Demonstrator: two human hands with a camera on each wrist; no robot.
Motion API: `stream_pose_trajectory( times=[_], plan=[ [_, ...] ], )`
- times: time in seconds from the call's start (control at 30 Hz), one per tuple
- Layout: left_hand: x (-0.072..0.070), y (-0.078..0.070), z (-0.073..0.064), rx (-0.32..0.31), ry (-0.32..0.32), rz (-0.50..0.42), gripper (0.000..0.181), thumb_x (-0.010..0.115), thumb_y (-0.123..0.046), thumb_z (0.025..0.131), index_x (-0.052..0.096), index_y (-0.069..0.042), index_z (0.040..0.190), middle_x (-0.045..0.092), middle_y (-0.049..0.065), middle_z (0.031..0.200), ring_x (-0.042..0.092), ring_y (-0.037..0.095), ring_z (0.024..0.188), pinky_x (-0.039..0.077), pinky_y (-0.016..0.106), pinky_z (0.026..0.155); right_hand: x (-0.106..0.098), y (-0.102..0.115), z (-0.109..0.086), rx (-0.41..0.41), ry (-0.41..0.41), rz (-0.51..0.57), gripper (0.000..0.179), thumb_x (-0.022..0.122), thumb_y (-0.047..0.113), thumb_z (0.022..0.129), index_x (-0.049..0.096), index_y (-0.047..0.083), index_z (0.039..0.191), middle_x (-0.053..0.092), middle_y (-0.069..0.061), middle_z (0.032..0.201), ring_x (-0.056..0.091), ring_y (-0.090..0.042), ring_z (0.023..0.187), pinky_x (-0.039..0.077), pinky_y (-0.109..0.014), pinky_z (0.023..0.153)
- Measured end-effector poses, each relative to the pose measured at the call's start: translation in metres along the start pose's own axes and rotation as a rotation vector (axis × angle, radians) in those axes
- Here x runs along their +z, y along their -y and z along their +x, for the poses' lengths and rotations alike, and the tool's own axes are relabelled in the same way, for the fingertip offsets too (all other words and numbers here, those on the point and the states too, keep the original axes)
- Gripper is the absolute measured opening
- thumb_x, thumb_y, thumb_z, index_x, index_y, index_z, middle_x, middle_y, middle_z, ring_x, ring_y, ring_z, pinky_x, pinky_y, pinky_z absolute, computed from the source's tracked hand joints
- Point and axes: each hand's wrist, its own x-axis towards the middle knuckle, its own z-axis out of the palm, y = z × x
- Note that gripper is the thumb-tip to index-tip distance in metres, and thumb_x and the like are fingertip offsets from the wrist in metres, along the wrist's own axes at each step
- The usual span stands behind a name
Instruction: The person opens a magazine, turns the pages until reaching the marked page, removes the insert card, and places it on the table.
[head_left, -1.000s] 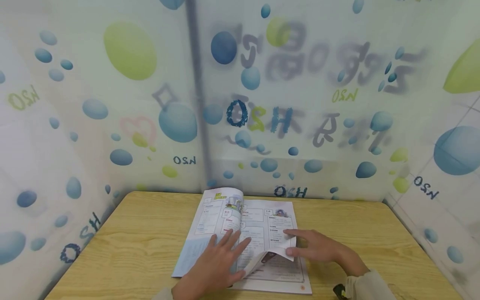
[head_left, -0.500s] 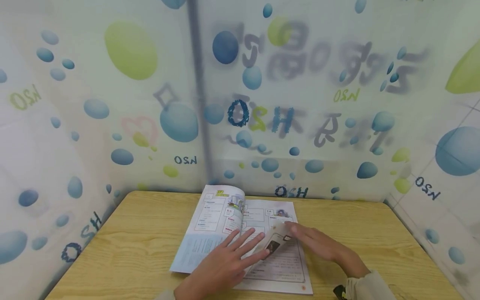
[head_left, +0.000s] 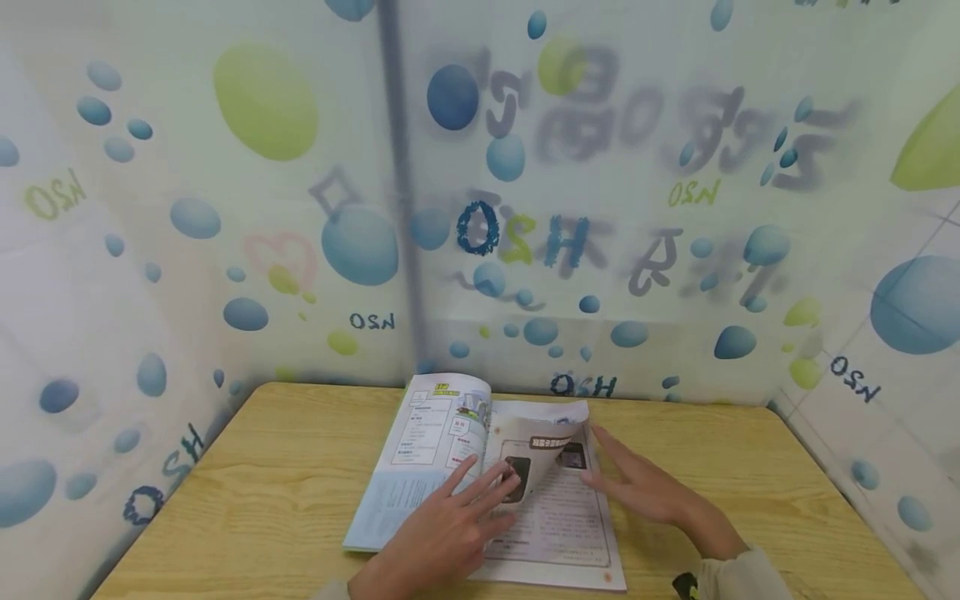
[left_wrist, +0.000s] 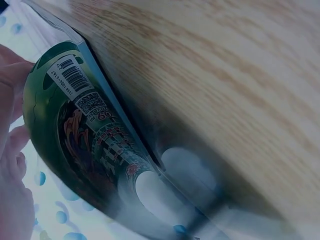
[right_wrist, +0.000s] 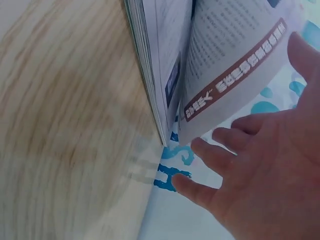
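An open magazine (head_left: 412,446) lies on the wooden table, its left side partly raised near the spine. My left hand (head_left: 442,533) rests across its lower middle with the fingers spread. One curling page (head_left: 525,437) stands lifted over the right side, showing a dark picture and a brown title strip. Beside the right edge is my right hand (head_left: 652,492), fingers extended and the thumb apart, close to that page; the right wrist view shows nothing in its palm. A green back cover (left_wrist: 75,130) with a barcode bends upward in the left wrist view, near the left hand's fingers.
The wooden table (head_left: 262,475) extends around the magazine. Printed curtains or sheets (head_left: 300,200) with blue and green bubbles enclose the back and sides of the table. A dark object (head_left: 684,585) shows at the right sleeve (head_left: 742,575).
The page has lifted from its lower right corner and curled up and leftward across the magazine. The right hand has released its corner; the left hand stays at the lower middle.
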Motion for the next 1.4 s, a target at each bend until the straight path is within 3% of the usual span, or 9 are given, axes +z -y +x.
stream_pose_trajectory(
  times=[0.1,0.23,0.37,0.43,0.6,0.8,1.13,1.4],
  plan=[
    [0.001,0.000,-0.001,0.008,0.001,0.009,0.041,0.077,-0.039,0.078,0.072,-0.031,0.117,0.046,0.003,0.152,0.030,0.027,0.147,0.024,0.053,0.117,-0.002,-0.001,-0.002,-0.040,0.036,-0.007,0.093,0.066,0.049,0.092,0.020,0.000,0.157,0.020,-0.023,0.161,0.021,-0.046,0.146,0.021,-0.064,0.113],
    [0.002,0.001,-0.001,0.017,0.014,0.023,0.037,0.076,-0.040,0.078,0.074,-0.031,0.114,0.048,0.003,0.150,0.031,0.027,0.146,0.025,0.053,0.116,-0.001,-0.001,-0.006,-0.096,0.177,-0.041,0.105,0.086,0.045,0.072,0.034,0.003,0.153,0.033,-0.022,0.157,0.032,-0.045,0.142,0.026,-0.067,0.109],
    [0.001,0.001,-0.001,0.023,0.025,0.028,0.033,0.074,-0.040,0.080,0.075,-0.031,0.111,0.049,0.004,0.150,0.031,0.027,0.147,0.024,0.054,0.116,0.005,0.001,-0.012,-0.069,0.278,-0.098,0.107,0.091,0.049,0.062,0.043,0.013,0.151,0.035,-0.017,0.157,0.032,-0.046,0.140,0.021,-0.072,0.108],
    [0.000,0.001,0.000,0.024,0.031,0.028,0.030,0.072,-0.039,0.081,0.075,-0.030,0.110,0.049,0.005,0.150,0.031,0.027,0.147,0.024,0.054,0.116,0.007,0.002,-0.015,-0.075,0.279,-0.134,0.106,0.090,0.051,0.061,0.045,0.014,0.150,0.033,-0.017,0.158,0.031,-0.048,0.141,0.018,-0.074,0.107],
    [-0.003,0.001,0.001,0.000,0.037,-0.005,0.019,0.067,-0.034,0.083,0.077,-0.027,0.098,0.050,0.006,0.149,0.032,0.027,0.146,0.020,0.054,0.117,0.011,0.003,-0.017,-0.124,0.244,-0.206,0.106,0.089,0.053,0.059,0.048,0.011,0.147,0.034,-0.018,0.157,0.035,-0.046,0.140,0.027,-0.070,0.106],
    [-0.004,0.000,0.001,-0.047,0.051,-0.041,0.013,0.066,-0.033,0.084,0.074,-0.023,0.083,0.053,0.006,0.146,0.036,0.025,0.145,0.024,0.052,0.117,0.014,0.004,-0.016,-0.120,0.237,-0.244,0.106,0.089,0.054,0.058,0.050,0.012,0.147,0.036,-0.017,0.157,0.036,-0.043,0.140,0.031,-0.067,0.106],
    [-0.003,0.001,0.002,-0.090,0.034,-0.041,0.015,0.067,-0.036,0.084,0.074,-0.023,0.088,0.060,0.003,0.139,0.041,0.027,0.141,0.028,0.067,0.108,0.015,0.004,-0.018,-0.099,0.236,-0.247,0.107,0.090,0.052,0.056,0.050,0.012,0.147,0.036,-0.016,0.157,0.036,-0.042,0.141,0.033,-0.065,0.107],
    [-0.004,0.002,0.000,-0.125,0.068,-0.022,0.027,0.066,-0.040,0.087,0.075,-0.021,0.103,0.061,0.004,0.136,0.046,0.029,0.137,0.035,0.068,0.103,0.015,0.003,-0.018,-0.097,0.243,-0.243,0.107,0.090,0.051,0.056,0.049,0.013,0.147,0.034,-0.015,0.158,0.035,-0.042,0.141,0.033,-0.064,0.107]
  ],
)
